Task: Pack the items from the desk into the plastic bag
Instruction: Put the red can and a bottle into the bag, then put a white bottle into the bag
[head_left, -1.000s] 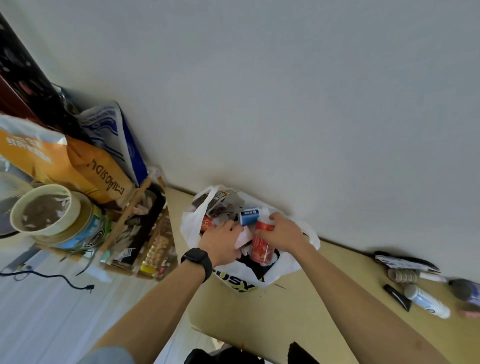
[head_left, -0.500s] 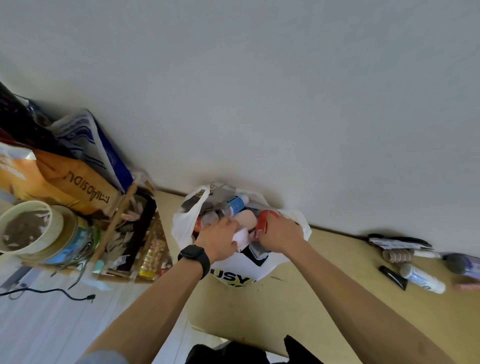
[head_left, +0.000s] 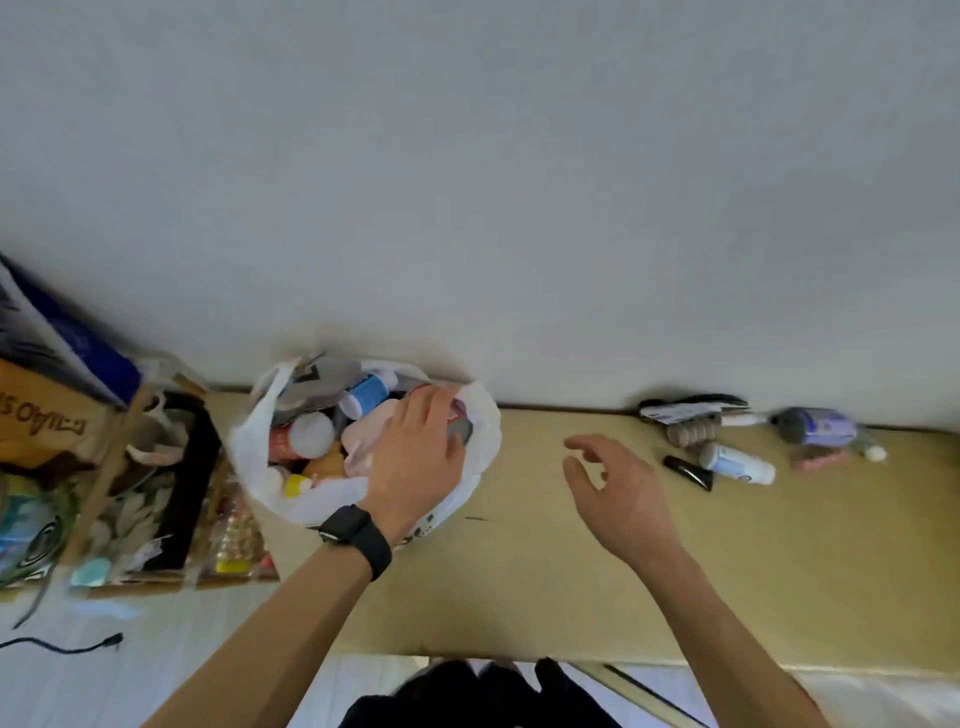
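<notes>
The bag is thin and soft, so it will flop and sag; I think it is best held by its rim. It sits at the back of the desk by the wall, full of bottles. The left hand lies on top of the things inside, fingers bent; I cannot tell if it grips one. The right hand is open and holds nothing, just beside the bag. More small bottles lie further right, well apart from it
</notes>
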